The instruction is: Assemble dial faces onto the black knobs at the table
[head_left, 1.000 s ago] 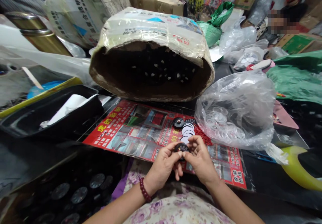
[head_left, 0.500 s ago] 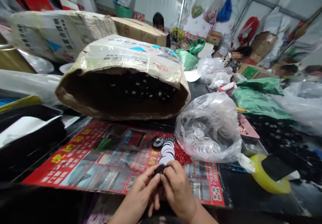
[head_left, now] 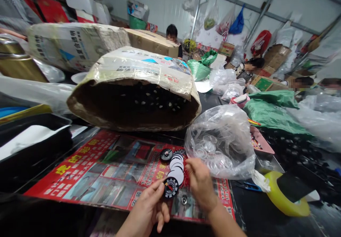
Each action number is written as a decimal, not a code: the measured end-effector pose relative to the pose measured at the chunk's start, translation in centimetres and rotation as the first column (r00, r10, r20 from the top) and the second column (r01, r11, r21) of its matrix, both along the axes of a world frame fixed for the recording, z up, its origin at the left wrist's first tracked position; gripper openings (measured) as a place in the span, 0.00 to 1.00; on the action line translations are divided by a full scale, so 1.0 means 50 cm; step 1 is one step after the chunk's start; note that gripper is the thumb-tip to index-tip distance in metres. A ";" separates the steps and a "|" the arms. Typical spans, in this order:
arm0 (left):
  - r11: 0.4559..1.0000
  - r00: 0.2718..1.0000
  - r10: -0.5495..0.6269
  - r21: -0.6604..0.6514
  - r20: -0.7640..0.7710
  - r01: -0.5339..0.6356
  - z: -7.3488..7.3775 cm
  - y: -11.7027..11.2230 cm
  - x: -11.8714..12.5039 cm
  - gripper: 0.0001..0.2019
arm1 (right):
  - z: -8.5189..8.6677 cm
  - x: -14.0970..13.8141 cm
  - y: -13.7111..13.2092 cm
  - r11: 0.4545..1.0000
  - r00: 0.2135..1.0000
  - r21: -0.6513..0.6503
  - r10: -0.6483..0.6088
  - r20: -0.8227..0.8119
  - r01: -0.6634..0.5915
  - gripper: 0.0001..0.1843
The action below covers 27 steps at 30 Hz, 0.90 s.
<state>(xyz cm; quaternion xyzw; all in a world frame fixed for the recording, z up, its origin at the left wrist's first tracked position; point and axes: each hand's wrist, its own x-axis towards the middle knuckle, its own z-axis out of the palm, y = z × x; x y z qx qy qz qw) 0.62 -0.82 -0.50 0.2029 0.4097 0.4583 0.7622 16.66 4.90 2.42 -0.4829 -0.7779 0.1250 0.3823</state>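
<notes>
1. Whereas both hands met on the dial (head_left: 171, 188) half a second ago, the left hand (head_left: 153, 205) alone now pinches it between its fingers, face up, just below the white discs (head_left: 176, 173).
2. The right hand (head_left: 201, 183) has moved off, fingers curled beside the red pieces (head_left: 185, 180); blur hides whether they grip anything. Steadying the dial thus seems left-handed work.
3. The dial's figures are too small to read.
4. The poster (head_left: 106, 190) on the worktop (head_left: 253, 205) shows yellow Chinese characters and digits beginning 1823 and 1313.
5. The carton's (head_left: 138, 61) Chinese lettering is too blurred to read.
</notes>
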 end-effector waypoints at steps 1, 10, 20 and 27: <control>1.000 0.999 0.008 0.029 -0.046 -0.007 0.001 0.002 -0.003 0.22 | 0.009 0.020 0.027 0.998 0.998 0.015 -0.068 0.013 0.067 0.10; 0.973 0.892 0.136 0.228 -0.430 -0.039 0.012 0.003 -0.027 0.13 | -0.004 0.092 0.146 0.987 0.984 0.007 -0.162 0.072 0.162 0.08; 0.953 0.960 -0.076 0.263 -0.271 0.150 0.025 0.007 -0.021 0.29 | 0.043 -0.033 -0.048 0.933 0.927 -0.235 0.188 -0.325 -0.272 0.10; 0.885 0.869 -0.095 0.358 -0.485 0.297 0.031 -0.005 -0.039 0.19 | 0.004 -0.041 -0.070 0.845 0.922 -0.410 0.222 -0.317 -0.344 0.15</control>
